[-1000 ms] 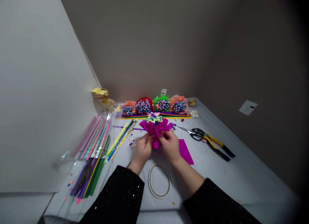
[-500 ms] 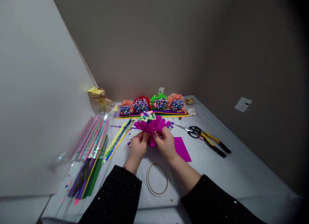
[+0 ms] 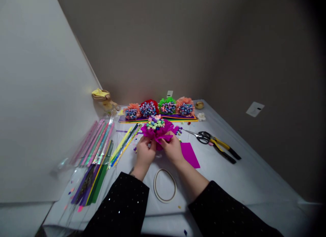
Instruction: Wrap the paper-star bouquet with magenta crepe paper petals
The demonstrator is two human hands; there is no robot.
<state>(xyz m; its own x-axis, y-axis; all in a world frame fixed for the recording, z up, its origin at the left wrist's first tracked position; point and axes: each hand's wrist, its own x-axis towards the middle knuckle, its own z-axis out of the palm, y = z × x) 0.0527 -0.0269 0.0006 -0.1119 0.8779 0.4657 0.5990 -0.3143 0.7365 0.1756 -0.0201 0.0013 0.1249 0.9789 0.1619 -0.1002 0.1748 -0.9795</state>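
Observation:
A magenta crepe-paper bouquet [image 3: 158, 131] topped with small coloured paper stars sits above the white table [image 3: 241, 175], gripped from below by both hands. My left hand [image 3: 144, 153] curls round its left side near the stem. My right hand [image 3: 173, 149] pinches the paper ruffle on the right. Both sleeves are black with sparkles. A magenta paper sheet [image 3: 189, 154] lies just right of my right hand.
Several finished bouquets [image 3: 159, 107] line the back wall on coloured sheets. Scissors [image 3: 200, 136] and yellow-handled pliers [image 3: 224, 150] lie at right. Packets of coloured paper strips [image 3: 98, 148] spread at left. A wooden hoop [image 3: 165, 185] lies between my forearms. A small yellow-topped ornament [image 3: 105, 98] stands back left.
The bouquet and both hands have shifted slightly left and towards me; my right fingers have moved higher onto the ruffle. The view has drifted a little.

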